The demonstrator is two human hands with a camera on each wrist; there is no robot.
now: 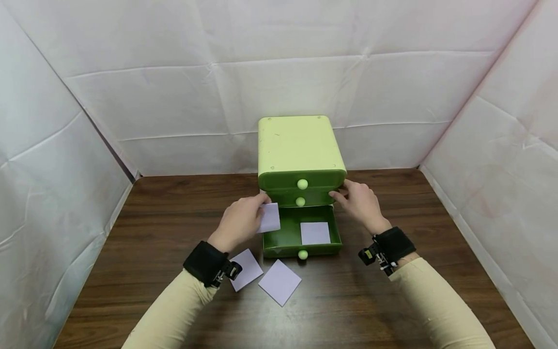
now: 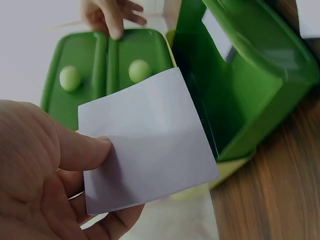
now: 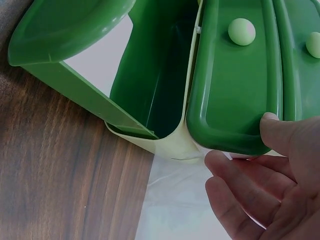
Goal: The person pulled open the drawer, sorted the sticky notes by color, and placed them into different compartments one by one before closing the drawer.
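The left hand [image 1: 239, 220] pinches a paper square [image 1: 269, 217] just left of the open bottom drawer [image 1: 301, 237], while the right hand [image 1: 360, 203] rests loosely spread fingers against the cabinet [image 1: 298, 155].

Left wrist [image 1: 205, 264] hides paper square [image 1: 248, 266] corner.

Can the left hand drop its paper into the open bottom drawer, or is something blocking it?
Probably yes. The left hand pinches a paper square right at the edge of the open bottom drawer. Nothing covers the drawer, which holds only one paper. The right hand is off at the cabinet's side.
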